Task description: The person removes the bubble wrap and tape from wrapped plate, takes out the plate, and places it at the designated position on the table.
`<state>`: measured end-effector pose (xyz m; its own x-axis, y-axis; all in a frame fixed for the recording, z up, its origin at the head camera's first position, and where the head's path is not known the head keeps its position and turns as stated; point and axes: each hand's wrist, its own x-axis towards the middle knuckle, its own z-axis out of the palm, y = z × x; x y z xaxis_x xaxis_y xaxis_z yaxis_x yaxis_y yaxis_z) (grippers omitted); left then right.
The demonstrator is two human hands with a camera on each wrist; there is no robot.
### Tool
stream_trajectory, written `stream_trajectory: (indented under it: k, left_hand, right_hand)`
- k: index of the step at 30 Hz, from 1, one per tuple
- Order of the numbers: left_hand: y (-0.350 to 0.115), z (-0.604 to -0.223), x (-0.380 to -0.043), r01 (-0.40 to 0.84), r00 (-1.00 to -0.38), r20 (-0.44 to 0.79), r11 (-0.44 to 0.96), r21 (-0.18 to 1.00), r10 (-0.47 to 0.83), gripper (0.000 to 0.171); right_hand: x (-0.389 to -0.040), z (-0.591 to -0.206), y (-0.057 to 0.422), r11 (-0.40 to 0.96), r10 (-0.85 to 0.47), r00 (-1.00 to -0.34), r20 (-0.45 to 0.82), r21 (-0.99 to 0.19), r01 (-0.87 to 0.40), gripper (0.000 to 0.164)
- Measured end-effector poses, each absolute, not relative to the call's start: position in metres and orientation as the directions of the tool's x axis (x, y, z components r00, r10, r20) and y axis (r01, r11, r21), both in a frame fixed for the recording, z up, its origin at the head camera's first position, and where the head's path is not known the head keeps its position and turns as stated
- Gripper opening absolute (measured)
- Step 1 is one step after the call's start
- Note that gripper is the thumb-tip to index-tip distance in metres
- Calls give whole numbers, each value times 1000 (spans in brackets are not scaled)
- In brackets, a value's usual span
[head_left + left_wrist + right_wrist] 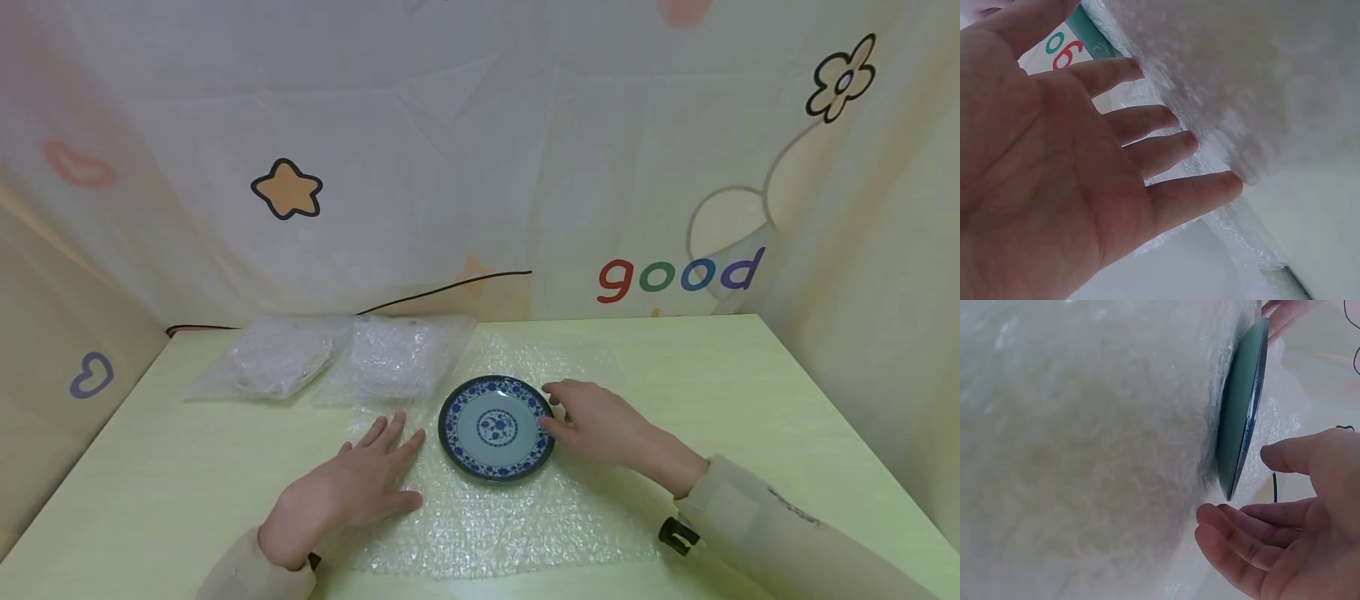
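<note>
A blue-and-white patterned plate (497,467) with a dark rim lies face up on a sheet of bubble wrap (480,533). To its right is my right hand (600,421), thumb by the plate's right edge and fingers loosely bent. In the right wrist view the thumb and fingers stand apart around the near edge of the plate (1241,412), not gripping it. Left of the plate, my left hand (345,492) spreads its fingers over the left part of the wrap. The left wrist view shows straight fingertips at the bubble wrap (1210,119), with nothing held.
Two bubble-wrapped bundles, one at the back left (281,354) and one beside it (397,358), lie on the pale table (187,483). A printed curtain (465,167) hangs behind the table's far edge.
</note>
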<state>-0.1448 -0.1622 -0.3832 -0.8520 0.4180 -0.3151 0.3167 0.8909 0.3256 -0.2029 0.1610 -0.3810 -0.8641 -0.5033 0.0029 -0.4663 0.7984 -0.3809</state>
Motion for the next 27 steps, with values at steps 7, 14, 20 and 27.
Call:
stream_trajectory:
  k: [7, 14, 20, 27]
  left_hand:
    - [-163, -383, -144, 312, -851, -318, 889, 336, 419, 80]
    - [-163, -384, -143, 323, -852, -307, 887, 331, 425, 79]
    - [-164, -385, -143, 351, -850, -293, 885, 307, 439, 79]
    - [-164, -385, -142, 360, -850, -286, 883, 301, 443, 79]
  right_hand:
    - [-207, -386, 155, 780, -514, -858, 16, -407, -475, 44]
    - [-212, -390, 153, 742, -498, -867, 17, -510, -436, 37]
    - [-213, -393, 152, 723, -442, -897, -6, -594, -353, 35]
    - [-213, -395, 154, 712, -412, -911, -16, -630, -310, 34]
